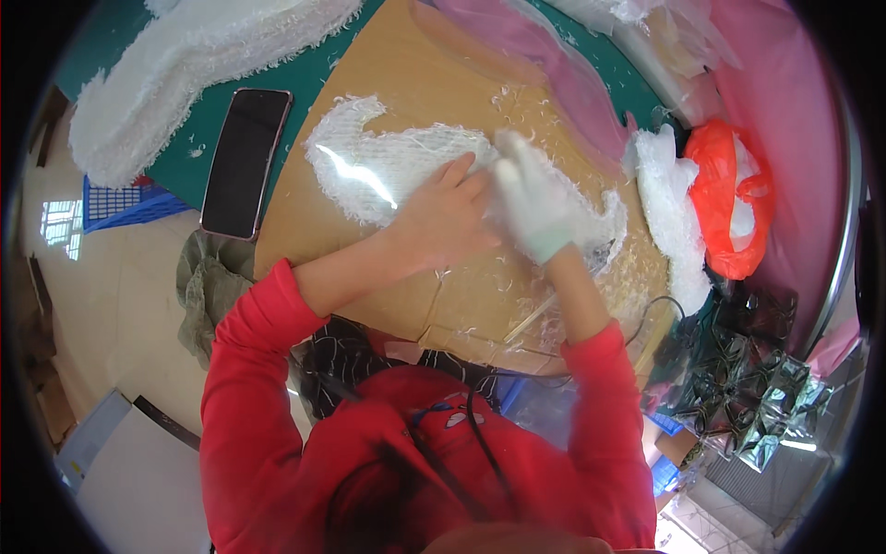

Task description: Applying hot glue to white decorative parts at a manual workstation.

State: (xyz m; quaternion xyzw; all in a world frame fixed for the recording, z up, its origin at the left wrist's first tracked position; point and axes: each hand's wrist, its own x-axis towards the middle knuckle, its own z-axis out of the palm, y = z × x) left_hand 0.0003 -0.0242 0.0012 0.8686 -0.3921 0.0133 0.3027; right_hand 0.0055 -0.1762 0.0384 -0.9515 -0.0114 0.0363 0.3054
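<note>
Head view is showing fluffy white cloth lying beneath the loosely curled left hand and blurred, gloved right hand, whose holds I cannot tell; keeping it flat probably helps.

The left hand is beside the right hand (white-gloved), over a fringed white piece.

I make out no readable text, number or sign: none on dark phone at left, none on red bag at right.
</note>
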